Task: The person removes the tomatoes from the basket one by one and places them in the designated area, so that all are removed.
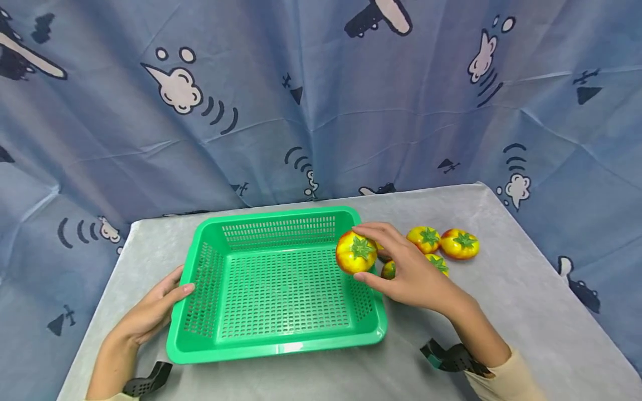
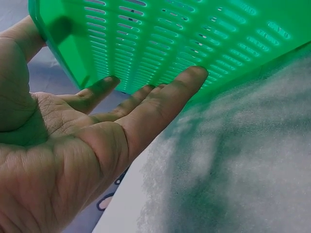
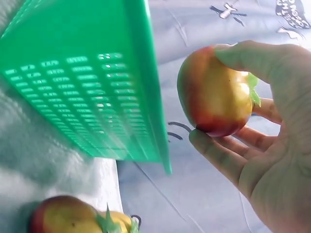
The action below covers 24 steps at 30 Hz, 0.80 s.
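A green plastic basket (image 1: 286, 289) with slotted walls stands on the table. My left hand (image 1: 155, 306) holds its left side, the thumb over the rim and the fingers against the outer wall, as the left wrist view (image 2: 146, 114) also shows. Between the thumb and fingers of my right hand (image 1: 408, 267) is a yellow-and-red persimmon (image 1: 356, 252) with a green leafy top. It is raised by the basket's right rim; in the right wrist view the persimmon (image 3: 214, 92) is apart from the basket wall (image 3: 97, 87).
Several more persimmons (image 1: 460, 244) lie on the table right of the basket, partly hidden behind my right hand. A pale cloth covers the table (image 1: 526, 312). Behind it hangs a blue patterned curtain (image 1: 311, 100).
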Tool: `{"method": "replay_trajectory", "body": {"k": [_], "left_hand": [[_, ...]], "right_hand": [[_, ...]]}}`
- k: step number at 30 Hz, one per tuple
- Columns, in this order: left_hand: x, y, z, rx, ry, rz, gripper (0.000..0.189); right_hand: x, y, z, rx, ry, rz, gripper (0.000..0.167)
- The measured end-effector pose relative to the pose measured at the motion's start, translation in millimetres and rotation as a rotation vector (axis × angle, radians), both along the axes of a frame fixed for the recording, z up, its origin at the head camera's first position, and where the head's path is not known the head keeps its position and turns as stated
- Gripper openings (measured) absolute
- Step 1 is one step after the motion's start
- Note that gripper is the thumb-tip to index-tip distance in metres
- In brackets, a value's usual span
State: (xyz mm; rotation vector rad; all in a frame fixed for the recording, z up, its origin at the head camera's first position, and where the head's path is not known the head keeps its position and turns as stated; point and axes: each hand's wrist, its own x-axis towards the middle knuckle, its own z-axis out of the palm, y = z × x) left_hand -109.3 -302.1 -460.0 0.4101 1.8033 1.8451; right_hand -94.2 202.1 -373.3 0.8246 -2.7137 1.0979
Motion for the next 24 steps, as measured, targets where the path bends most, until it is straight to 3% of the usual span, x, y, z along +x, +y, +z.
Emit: {"method": "replay_trajectory", "body": {"k": [10,24], "left_hand": [[-3.3,0.9,2.4,-0.011,0.001,0.009,0.073],[0.1,1.3,0.5,0.010,-0.035,-0.017,0.072]], "right_hand": [[8.5,25.8,-2.9,-0.018,-0.044,-0.136,0.075],[5.3,50.1,-7.4,-0.035,0.016,-0.161,0.075]]}}
